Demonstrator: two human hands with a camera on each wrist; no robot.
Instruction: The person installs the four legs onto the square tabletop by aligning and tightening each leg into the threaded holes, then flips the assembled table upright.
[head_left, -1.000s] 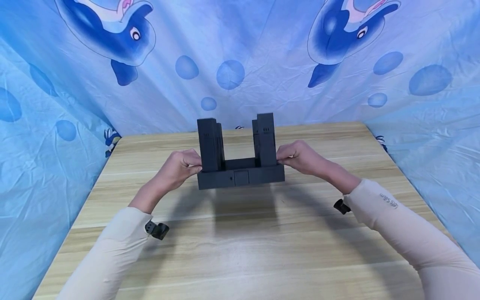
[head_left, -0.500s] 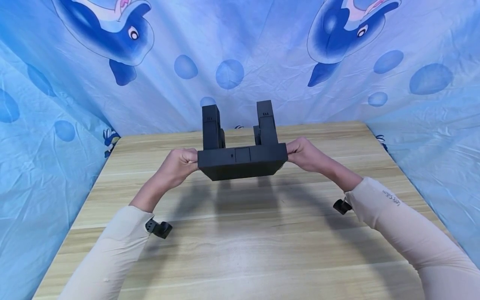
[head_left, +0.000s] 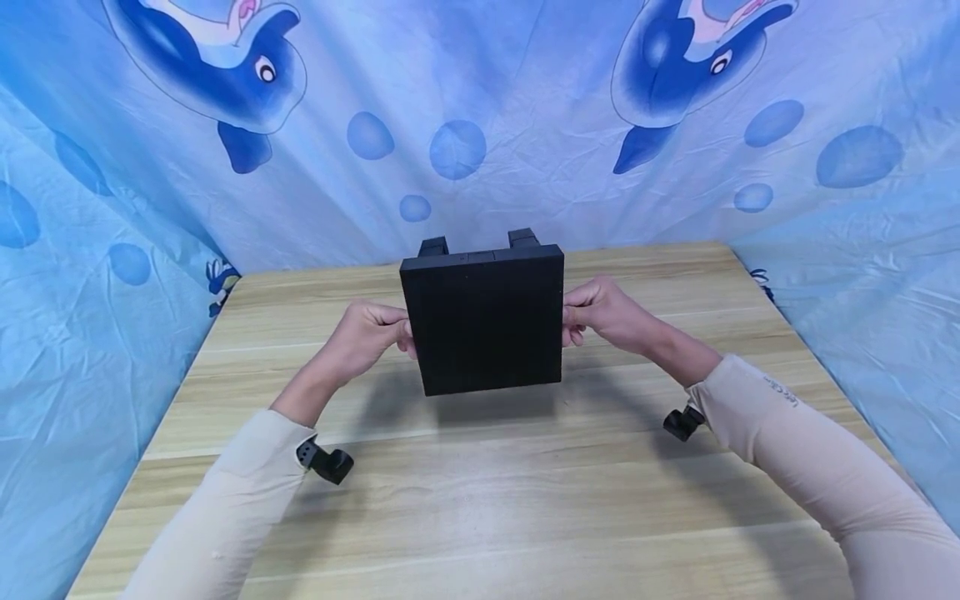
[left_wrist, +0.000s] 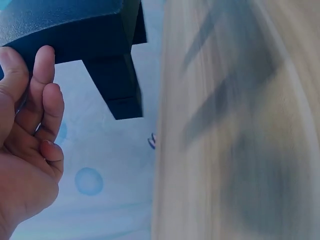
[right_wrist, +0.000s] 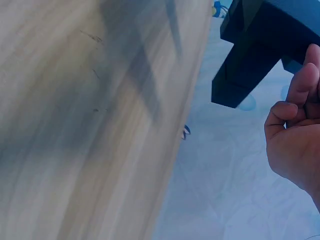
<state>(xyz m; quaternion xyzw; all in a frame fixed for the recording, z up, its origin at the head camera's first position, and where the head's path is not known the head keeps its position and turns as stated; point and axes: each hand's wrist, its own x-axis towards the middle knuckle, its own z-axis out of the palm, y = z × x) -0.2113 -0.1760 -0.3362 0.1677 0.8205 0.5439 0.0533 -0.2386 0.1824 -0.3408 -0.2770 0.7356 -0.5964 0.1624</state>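
Note:
A black square panel with block-like legs, like a small stool [head_left: 483, 325], hangs above the table in the head view. Its smooth flat face is turned toward me, and two legs [head_left: 522, 238] stick out behind its top edge. My left hand [head_left: 363, 333] pinches the panel's left edge between thumb and fingers. On the opposite edge, my right hand [head_left: 611, 317] grips the same way. The left wrist view has the thumb and fingertips at the panel's side [left_wrist: 75, 40], with a leg [left_wrist: 114, 87] pointing away. In the right wrist view, fingers meet the dark edge beside another leg [right_wrist: 245, 70].
The wood-grain table [head_left: 480, 517] lies beneath, with shadows of the arms and panel on it. A blue curtain with dolphin prints [head_left: 510, 108] encloses the back and sides. Small black cameras [head_left: 326, 462] are strapped at both wrists.
The black stool-like piece has been tipped, so its legs, upright before, now point away and its flat face shows. Both hands keep their hold on its sides.

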